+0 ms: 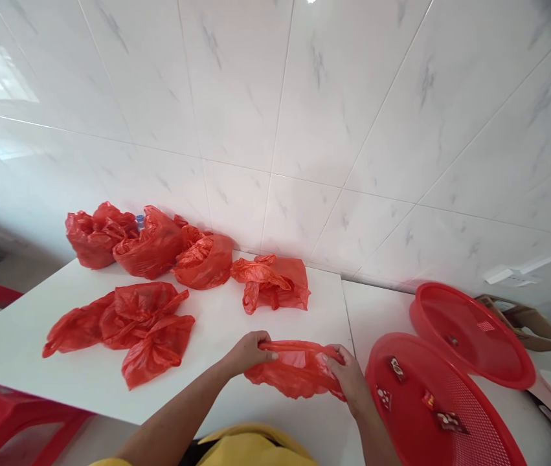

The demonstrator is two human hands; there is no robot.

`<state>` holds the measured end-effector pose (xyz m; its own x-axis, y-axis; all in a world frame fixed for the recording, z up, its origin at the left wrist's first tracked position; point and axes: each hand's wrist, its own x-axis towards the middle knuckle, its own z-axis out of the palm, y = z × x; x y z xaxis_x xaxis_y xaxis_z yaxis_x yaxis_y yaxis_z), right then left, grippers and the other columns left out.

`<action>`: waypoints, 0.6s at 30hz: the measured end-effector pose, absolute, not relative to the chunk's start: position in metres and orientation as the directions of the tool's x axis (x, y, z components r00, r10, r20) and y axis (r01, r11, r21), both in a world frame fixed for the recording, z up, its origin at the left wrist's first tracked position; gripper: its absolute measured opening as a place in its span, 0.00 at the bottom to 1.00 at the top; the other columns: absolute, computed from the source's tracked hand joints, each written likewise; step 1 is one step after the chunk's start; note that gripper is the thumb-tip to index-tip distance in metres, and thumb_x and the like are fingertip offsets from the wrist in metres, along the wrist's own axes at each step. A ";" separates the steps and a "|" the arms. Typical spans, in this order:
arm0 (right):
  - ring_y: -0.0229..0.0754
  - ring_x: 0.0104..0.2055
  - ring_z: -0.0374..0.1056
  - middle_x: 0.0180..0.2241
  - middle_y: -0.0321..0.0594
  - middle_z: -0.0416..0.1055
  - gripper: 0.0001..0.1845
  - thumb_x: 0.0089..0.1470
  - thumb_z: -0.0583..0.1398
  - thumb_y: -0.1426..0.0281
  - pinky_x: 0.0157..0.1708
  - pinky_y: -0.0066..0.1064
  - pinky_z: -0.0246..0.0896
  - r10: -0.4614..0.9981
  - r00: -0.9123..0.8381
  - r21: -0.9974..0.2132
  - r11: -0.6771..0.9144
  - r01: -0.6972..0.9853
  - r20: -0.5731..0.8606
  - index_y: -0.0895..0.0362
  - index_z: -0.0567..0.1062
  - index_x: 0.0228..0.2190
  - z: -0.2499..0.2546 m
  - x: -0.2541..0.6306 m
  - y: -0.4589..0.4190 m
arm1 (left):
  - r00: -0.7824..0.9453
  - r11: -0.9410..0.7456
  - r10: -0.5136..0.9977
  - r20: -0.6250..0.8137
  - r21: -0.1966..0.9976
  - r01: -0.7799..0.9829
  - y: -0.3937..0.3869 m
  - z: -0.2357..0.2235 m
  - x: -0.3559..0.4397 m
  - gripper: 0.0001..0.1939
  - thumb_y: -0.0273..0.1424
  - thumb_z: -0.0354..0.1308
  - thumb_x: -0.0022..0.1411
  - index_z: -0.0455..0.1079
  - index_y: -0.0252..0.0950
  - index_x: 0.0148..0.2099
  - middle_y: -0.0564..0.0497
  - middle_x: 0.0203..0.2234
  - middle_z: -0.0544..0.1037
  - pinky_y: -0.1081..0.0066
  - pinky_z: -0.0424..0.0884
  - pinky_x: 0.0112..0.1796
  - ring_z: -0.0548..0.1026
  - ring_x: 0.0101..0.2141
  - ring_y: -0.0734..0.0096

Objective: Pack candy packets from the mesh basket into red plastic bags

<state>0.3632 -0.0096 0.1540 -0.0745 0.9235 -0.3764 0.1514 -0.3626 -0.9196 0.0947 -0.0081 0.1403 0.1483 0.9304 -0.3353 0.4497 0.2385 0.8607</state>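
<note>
Between my two hands a red plastic bag (289, 378) is stretched sideways just above the white table, its mouth facing up. My left hand (250, 353) grips the left side of the rim, thumb on the inside. On the other side my right hand (346, 372) pinches the rim with its thumb over the edge. A pale patch shows inside the bag; I cannot make out what it is. Just beyond lies another crumpled red bag (275, 281). Close to my right forearm stands a red plastic basket (423, 353) with several small wrapped packets (451, 422) in it.
Filled red bags (149, 249) line the wall at the back left, a blue bottle cap (140, 221) showing in one. More red bags (151, 323) lie at the left. A second red basket (474, 317) and a cardboard box (528, 323) stand right. A red stool (17, 414) is lower left.
</note>
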 end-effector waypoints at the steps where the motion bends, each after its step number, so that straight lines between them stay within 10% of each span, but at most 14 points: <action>1: 0.41 0.30 0.68 0.29 0.35 0.72 0.14 0.47 0.60 0.59 0.29 0.30 0.63 0.926 -0.089 -0.919 -0.348 0.184 -0.368 0.54 0.71 0.34 0.155 0.361 -0.010 | 0.097 0.251 0.940 -0.328 0.853 0.457 -0.006 0.139 0.094 0.05 0.30 0.57 0.48 0.62 0.37 0.27 0.57 0.22 0.68 0.78 0.60 0.23 0.67 0.24 0.75; 8: 0.44 0.30 0.68 0.31 0.39 0.72 0.20 0.48 0.58 0.57 0.28 0.33 0.64 0.942 -0.025 -0.824 -0.279 0.493 -0.334 0.55 0.70 0.40 0.144 0.359 -0.011 | -0.192 0.331 0.944 -0.270 0.799 0.503 -0.001 0.127 0.079 0.05 0.23 0.48 0.50 0.58 0.38 0.27 0.56 0.21 0.65 0.77 0.54 0.23 0.62 0.24 0.76; 14: 0.50 0.50 0.63 0.45 0.48 0.69 0.17 0.53 0.54 0.64 0.50 0.42 0.58 0.962 0.025 -0.711 0.183 0.679 0.272 0.56 0.71 0.44 0.149 0.328 -0.033 | -0.133 0.318 0.947 -0.294 0.781 0.537 -0.008 0.120 0.092 0.06 0.25 0.49 0.51 0.57 0.38 0.24 0.57 0.19 0.63 0.75 0.51 0.22 0.59 0.22 0.76; 18: 0.46 0.41 0.68 0.37 0.42 0.74 0.12 0.55 0.51 0.67 0.43 0.37 0.62 0.960 -0.277 -0.835 0.180 0.520 0.034 0.52 0.74 0.35 0.140 0.290 -0.042 | 0.004 0.257 0.950 -0.311 0.793 0.553 -0.012 0.121 0.110 0.05 0.28 0.50 0.52 0.60 0.37 0.25 0.57 0.20 0.64 0.76 0.55 0.23 0.61 0.23 0.76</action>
